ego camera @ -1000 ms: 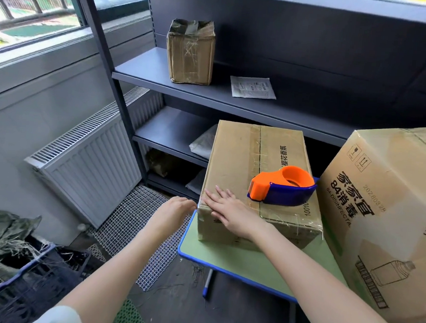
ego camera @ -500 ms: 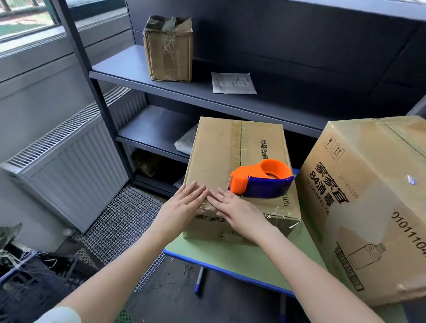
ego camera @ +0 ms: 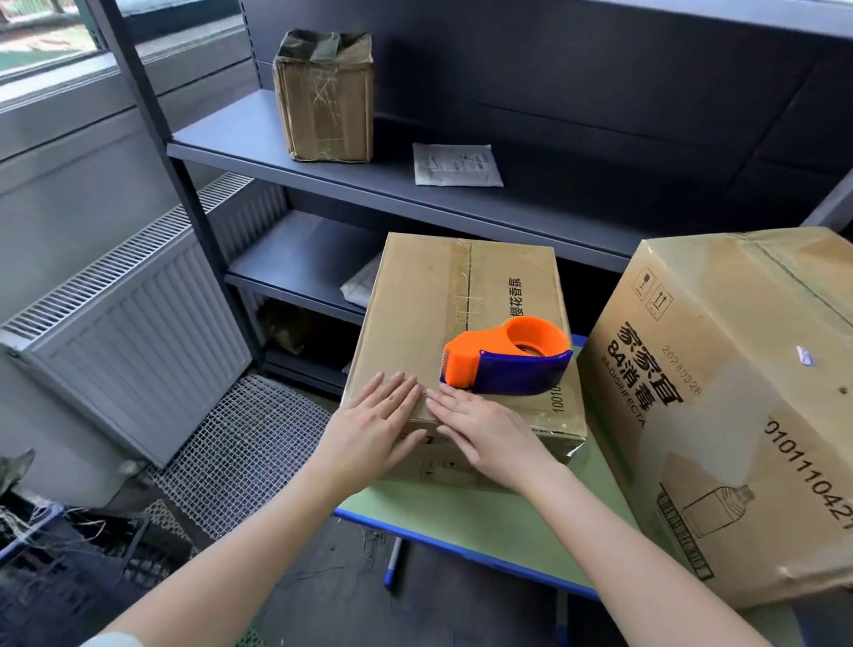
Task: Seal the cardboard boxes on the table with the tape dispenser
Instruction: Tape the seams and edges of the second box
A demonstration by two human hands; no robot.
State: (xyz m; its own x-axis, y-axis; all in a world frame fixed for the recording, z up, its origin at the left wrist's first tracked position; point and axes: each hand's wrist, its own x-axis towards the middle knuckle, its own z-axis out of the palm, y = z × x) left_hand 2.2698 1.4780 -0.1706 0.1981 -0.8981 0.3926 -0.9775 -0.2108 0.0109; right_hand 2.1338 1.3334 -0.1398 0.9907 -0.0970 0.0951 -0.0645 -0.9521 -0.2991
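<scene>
A small cardboard box (ego camera: 426, 302) with clear tape along its top seam lies on the green table (ego camera: 489, 525). An orange and blue tape dispenser (ego camera: 509, 356) rests on the box's top, near its front right. My left hand (ego camera: 373, 432) and my right hand (ego camera: 487, 432) lie flat side by side over the box's near top edge, fingers spread and pressing on the cardboard. Neither hand holds anything. The right hand's fingertips are just in front of the dispenser's toothed end. A larger printed cardboard box (ego camera: 747, 403) stands on the table to the right.
A grey metal shelf unit (ego camera: 426, 189) stands behind the table, with a worn taped box (ego camera: 325, 97) and a paper packet (ego camera: 456, 165) on it. A white radiator (ego camera: 131, 318) is at the left, wire mesh (ego camera: 248, 452) on the floor, a dark crate (ego camera: 5, 570) at bottom left.
My left hand came up from beside the box and now lies flat on its near top edge next to the right hand. The view shifted slightly to the right.
</scene>
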